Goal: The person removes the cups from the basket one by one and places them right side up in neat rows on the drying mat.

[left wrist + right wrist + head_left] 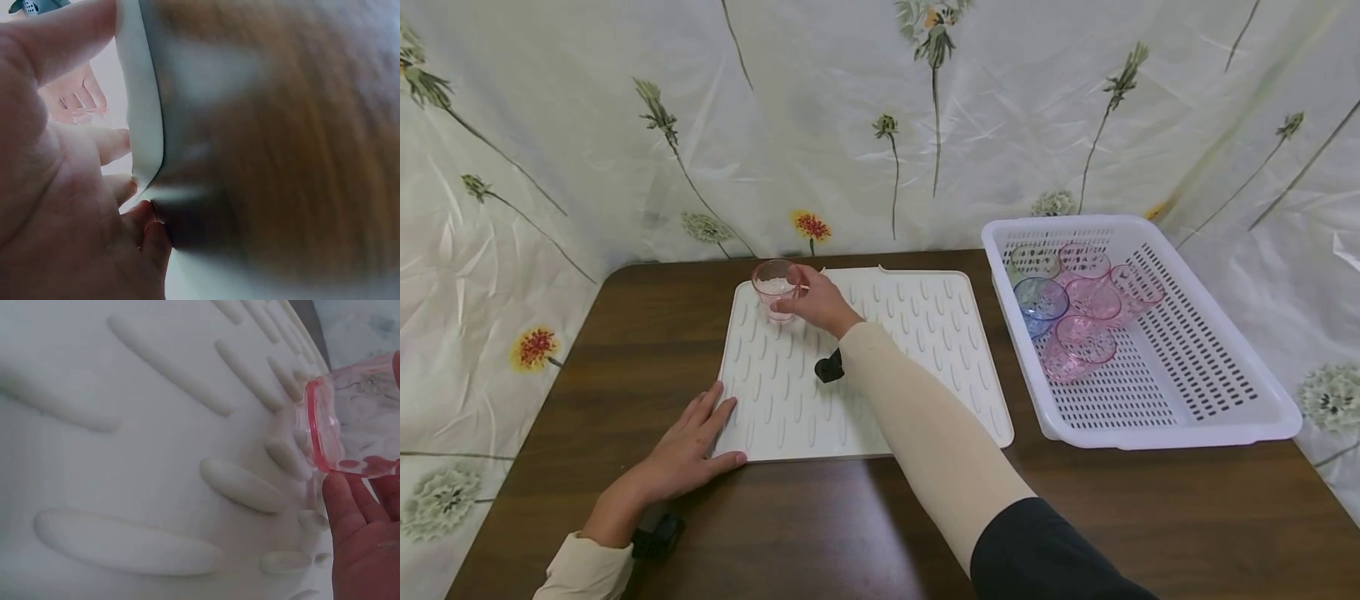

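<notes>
A clear pink glass [773,288] stands upright at the far left corner of the white ridged mat [925,350]. My right hand [817,300] grips it from the right, thumb and fingers around its side. In the right wrist view the base of the glass [350,425] is right at the mat's raised ridges, fingers close beneath it. My left hand [688,442] rests with spread, straight fingers at the mat's near left corner, the thumb along the front edge. In the left wrist view the fingers [112,145] of that hand lie at the mat's rim [140,94].
A white perforated basket [1210,367] stands right of the mat. Several glasses are grouped in its left part: pink ones [1093,300], a blue one [1041,302] and a greenish one [1033,262]. A flowered curtain [850,125] hangs behind the dark wooden table [805,525].
</notes>
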A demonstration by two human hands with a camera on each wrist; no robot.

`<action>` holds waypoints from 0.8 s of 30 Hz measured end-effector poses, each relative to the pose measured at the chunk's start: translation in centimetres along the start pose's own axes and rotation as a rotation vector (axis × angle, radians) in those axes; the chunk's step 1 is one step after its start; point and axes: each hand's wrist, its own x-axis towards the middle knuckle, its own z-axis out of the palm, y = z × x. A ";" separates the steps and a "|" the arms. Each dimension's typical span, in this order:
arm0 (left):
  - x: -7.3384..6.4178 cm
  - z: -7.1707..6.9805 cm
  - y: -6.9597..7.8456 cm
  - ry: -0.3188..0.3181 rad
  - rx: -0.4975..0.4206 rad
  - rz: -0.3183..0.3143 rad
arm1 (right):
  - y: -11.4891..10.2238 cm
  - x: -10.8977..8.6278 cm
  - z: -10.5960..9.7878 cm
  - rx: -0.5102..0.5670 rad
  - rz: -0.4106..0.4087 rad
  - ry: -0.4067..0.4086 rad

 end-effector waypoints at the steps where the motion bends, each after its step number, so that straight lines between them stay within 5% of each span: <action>1: 0.0 0.0 0.0 0.001 -0.001 0.002 | 0.0 0.0 0.0 -0.002 -0.002 0.001; 14: 0.1 -0.1 0.0 -0.015 0.000 0.001 | -0.6 -0.2 -0.5 -0.068 -0.029 -0.028; 24: 0.2 0.0 0.0 -0.007 0.015 0.011 | -3.8 -0.5 -4.8 -0.165 -0.108 -0.083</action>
